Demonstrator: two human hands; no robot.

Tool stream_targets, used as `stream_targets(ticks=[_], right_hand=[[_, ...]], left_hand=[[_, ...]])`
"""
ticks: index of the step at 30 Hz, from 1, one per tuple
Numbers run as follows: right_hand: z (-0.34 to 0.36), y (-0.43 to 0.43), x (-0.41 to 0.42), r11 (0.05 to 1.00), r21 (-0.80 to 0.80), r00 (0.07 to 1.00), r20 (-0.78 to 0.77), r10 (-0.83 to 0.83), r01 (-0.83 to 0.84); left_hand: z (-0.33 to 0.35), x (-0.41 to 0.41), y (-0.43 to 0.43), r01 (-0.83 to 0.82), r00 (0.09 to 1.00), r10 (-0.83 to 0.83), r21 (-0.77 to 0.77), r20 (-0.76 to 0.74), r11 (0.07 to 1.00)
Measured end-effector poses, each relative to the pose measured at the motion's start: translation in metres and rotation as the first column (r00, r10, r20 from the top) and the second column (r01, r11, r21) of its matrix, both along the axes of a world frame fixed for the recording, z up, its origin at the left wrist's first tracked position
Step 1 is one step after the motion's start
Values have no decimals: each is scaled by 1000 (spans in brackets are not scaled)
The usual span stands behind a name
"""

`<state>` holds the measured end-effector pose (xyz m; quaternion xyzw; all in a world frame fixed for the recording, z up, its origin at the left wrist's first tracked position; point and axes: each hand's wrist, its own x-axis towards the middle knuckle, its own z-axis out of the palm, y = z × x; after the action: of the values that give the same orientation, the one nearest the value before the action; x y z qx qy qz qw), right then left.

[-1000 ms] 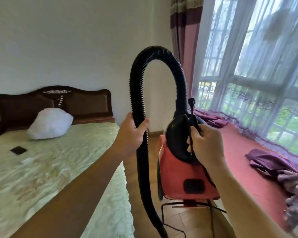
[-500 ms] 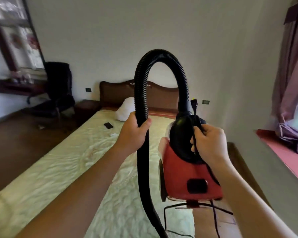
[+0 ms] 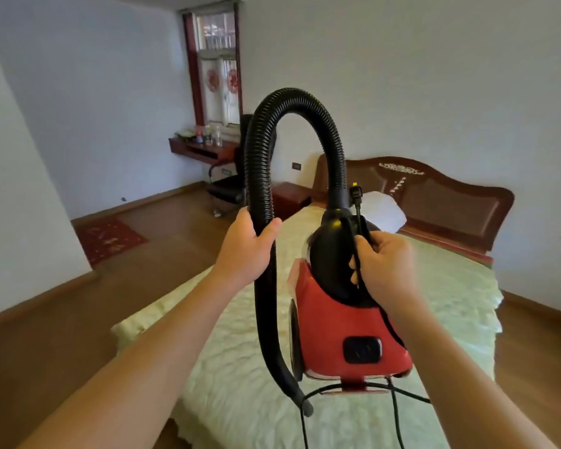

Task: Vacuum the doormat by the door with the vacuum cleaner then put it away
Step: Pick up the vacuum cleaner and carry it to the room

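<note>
A red vacuum cleaner [image 3: 340, 322] with a black top hangs in the air in front of me, above the bed. My right hand [image 3: 386, 267] grips its black handle together with the power cord and plug [image 3: 357, 196]. Its black ribbed hose [image 3: 263, 147] arches up and over to the left, and my left hand [image 3: 248, 247] grips the hose's descending part. The hose end [image 3: 302, 403] dangles below. A red doormat [image 3: 110, 239] lies on the wooden floor at the left, beside a white wall corner.
A bed [image 3: 434, 303] with a pale green cover, a white pillow [image 3: 384, 210] and a dark wooden headboard fills the middle and right. A black chair [image 3: 227, 186], a wall desk [image 3: 201, 149] and a nightstand [image 3: 290, 197] stand at the far wall. Bare wooden floor [image 3: 55, 335] lies left of the bed.
My view has swung left, from the window and curtains to the bed, the desk corner and the doormat. Both hands keep the same hold on the vacuum cleaner and hose.
</note>
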<state>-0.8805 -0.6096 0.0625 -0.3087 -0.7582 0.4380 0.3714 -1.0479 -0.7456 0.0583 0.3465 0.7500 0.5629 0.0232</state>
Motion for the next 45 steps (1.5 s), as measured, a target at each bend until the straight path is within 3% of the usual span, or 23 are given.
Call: stream_targets(ticks=[8, 15, 24, 37, 45], right_hand=[[1, -16, -112, 971, 0, 970, -45, 240, -240], [6, -33, -204, 898, 27, 896, -60, 440, -439], [3, -98, -325, 801, 44, 800, -37, 599, -597], [-9, -248, -513, 767, -10, 767, -55, 640, -641], [-5, -299, -621, 763, -31, 763, -85, 641, -645]], left_hand=[[3, -71, -50, -233, 972, 232, -40, -31, 972], [9, -124, -89, -433, 901, 430, -34, -60, 901], [-4, -206, -167, -605, 796, 606, -22, 10, 796], [-12, -388, -314, -640, 768, 640, -26, -5, 768], [-8, -494, -359, -652, 758, 653, -28, 2, 757]])
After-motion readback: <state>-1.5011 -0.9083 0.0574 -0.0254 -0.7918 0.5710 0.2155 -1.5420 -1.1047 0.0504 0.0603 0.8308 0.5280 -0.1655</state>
